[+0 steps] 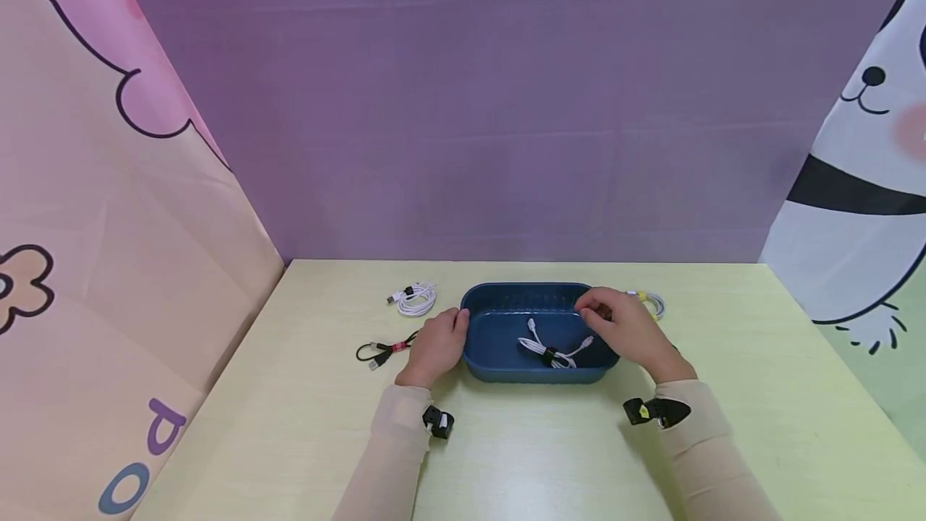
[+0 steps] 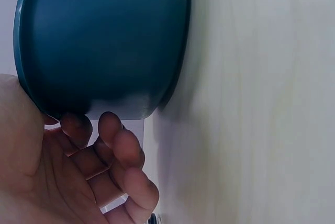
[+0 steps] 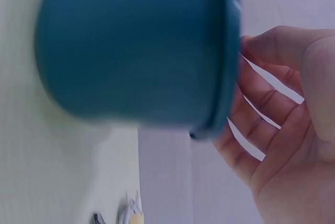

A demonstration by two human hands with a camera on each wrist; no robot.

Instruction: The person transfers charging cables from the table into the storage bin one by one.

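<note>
A blue rectangular bin [image 1: 538, 375] stands on the table. My left hand [image 1: 436, 344] grips its left rim, with the thumb over the edge; in the left wrist view, the fingers [image 2: 128, 148] curl against the outer wall. Over the right end of the bin hovers my right hand [image 1: 628, 330], its fingers loosely bent and nothing visible between them. The right wrist view has those fingers [image 3: 261, 96] partly hidden behind the rim. Inside the bin lies a white cable [image 1: 535, 346], bundled with a black strap, both ends sticking out.
A coiled white cable [image 1: 417, 300] with a black tie lies left of the bin. Nearer is a black cable [image 1: 383, 352] with a red tie, partly behind the left hand. A light cable [image 1: 655, 304] with a yellow tie lies beyond the right hand. Purple cloth [image 1: 463, 103] hangs behind the table.
</note>
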